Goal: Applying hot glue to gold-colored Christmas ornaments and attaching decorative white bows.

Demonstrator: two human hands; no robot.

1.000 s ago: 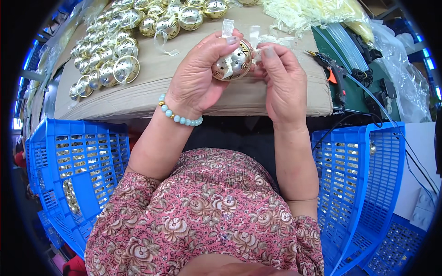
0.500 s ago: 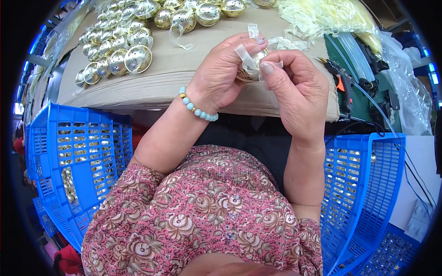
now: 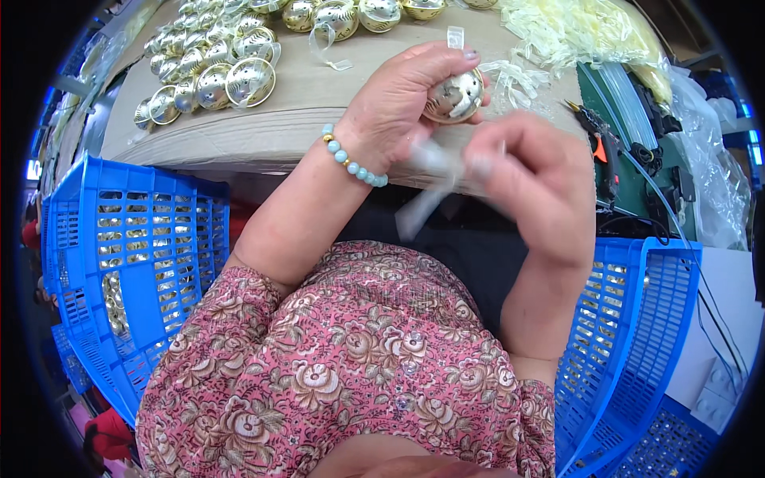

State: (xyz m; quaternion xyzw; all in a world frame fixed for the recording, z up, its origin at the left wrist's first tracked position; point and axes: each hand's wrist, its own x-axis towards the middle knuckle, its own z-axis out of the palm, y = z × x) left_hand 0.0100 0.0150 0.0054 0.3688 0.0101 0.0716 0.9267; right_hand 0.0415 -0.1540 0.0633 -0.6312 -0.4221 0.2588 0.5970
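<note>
A shiny gold ball ornament (image 3: 456,99) with cut-out patterns sits in my left hand (image 3: 390,103), which is closed around it above the table's front edge. A short loop of pale ribbon (image 3: 455,37) stands up by the left thumb. Lower and to the right, my right hand (image 3: 546,187) is pinched and smeared by motion. From its fingertips a sheer whitish ribbon (image 3: 426,209) trails, blurred, over the front edge. Beyond the held ornament, a bunch of sheer ribbon (image 3: 518,82) lies on the cardboard.
Several gold ornaments (image 3: 251,82) cover the far left of the cardboard (image 3: 319,103). Pale yellow ribbon pieces (image 3: 558,36) are heaped at the far right, near orange-and-black pliers (image 3: 603,147). Blue crates stand left (image 3: 143,207) and right (image 3: 629,295), with a cable (image 3: 649,183) beside the right one.
My right hand has moved away from the ornament, down and to the right, with the ribbon trailing from it. The ornament now shows more fully in my left hand, which has shifted slightly right.
</note>
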